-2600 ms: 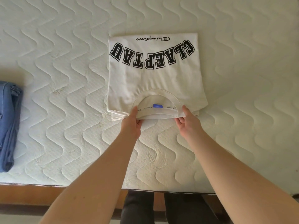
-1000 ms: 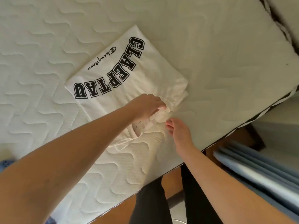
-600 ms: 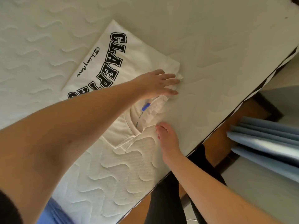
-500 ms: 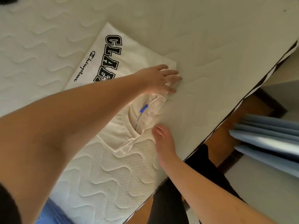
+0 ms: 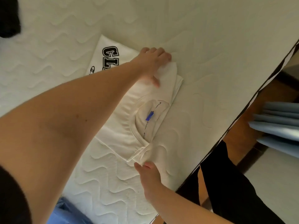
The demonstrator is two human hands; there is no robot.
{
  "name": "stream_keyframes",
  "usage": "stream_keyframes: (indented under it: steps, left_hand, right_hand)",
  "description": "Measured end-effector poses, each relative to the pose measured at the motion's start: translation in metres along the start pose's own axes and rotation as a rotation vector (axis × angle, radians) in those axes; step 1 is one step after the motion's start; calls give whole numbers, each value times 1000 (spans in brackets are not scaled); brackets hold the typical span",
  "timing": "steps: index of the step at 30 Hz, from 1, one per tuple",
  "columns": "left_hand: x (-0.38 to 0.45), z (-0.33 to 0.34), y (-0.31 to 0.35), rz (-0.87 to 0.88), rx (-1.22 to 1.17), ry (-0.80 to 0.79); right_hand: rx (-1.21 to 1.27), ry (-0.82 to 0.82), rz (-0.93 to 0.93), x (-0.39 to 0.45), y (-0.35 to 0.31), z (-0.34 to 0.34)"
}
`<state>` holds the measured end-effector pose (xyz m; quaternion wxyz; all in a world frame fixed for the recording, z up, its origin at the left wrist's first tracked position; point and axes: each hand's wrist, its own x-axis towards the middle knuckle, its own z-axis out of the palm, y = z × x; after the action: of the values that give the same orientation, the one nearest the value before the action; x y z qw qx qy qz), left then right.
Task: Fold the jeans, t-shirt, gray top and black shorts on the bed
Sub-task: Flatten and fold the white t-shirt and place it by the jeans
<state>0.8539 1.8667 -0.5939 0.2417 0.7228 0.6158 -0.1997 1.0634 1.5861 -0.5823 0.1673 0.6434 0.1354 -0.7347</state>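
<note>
The folded white t-shirt with black letters lies on the bed, collar and blue tag facing up. My left hand reaches across it and grips its far corner, fingers curled over the edge and thumb on top. Fingers straight, my right hand lies flat on the mattress, its fingertips touching the shirt's near corner. The folded blue jeans show at the bottom edge. A black garment, only partly in view, lies at the top left.
The bed's edge runs diagonally on the right, with wooden floor below it. Pale blue slatted or folded material stands beside the bed at the right. My black-clad legs are against the bed's edge.
The view has swung so the shirt now lies diagonally. My left hand moved from the collar to the shirt's far corner and closed on it. My right hand slid back to the near corner.
</note>
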Motion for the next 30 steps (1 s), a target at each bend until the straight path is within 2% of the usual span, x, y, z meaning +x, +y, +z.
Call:
stream_keyframes:
  steps: [4,8,13,18,21,25,28,30]
  left_hand:
    - [9,0,-10,-8,-32,-47]
    - [15,-3,-18,-19,1,-104]
    - [16,-7,-24,-95,161,-174]
    - [13,-2,-22,-120,64,-186]
    - [5,3,-26,-149,-73,-202]
    - [-8,9,-29,-170,-153,-145]
    - [-19,12,-31,-210,-198,-103]
    - [-25,15,-31,-246,-251,-100]
  right_hand:
    - [177,-106,108,4,1,24]
    - [405,-40,196,8,-3,47]
    - [664,-102,187,9,-9,69]
    - [917,-24,153,13,-21,81]
    - [953,46,128,17,-27,80]
    - [929,103,80,17,-32,73]
    - [872,144,-85,10,-48,37]
    - [723,205,-221,4,-67,-5]
